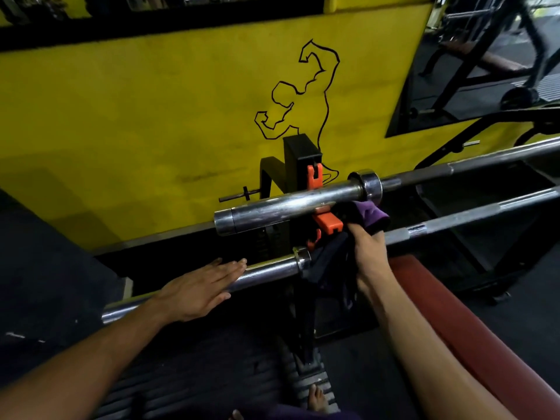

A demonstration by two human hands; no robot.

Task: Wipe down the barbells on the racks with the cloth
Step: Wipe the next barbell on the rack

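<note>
1. Upper barbell (pixel 291 204): rests on the orange hooks (pixel 327 221) of the black rack upright (pixel 298 165); its sleeve shows dull streaks, so the wipe looks unfinished.
2. Lower barbell (pixel 266 269): racked just below, running left to right in front of the red bench pad (pixel 454 313).
3. Cloth (pixel 368 215): purple and dark, bunched, pressed against the underside of the upper barbell near its collar; a loose end hangs down.
4. Right hand (pixel 368 247): fingers curled round the cloth, gripping it.
5. Left hand (pixel 201 287): flat, fingers straight, resting on the lower barbell's sleeve, holding nothing.
6. Progress, as a judgement: wiping under way on the upper bar; whether the lower bar is done cannot be told.
</note>
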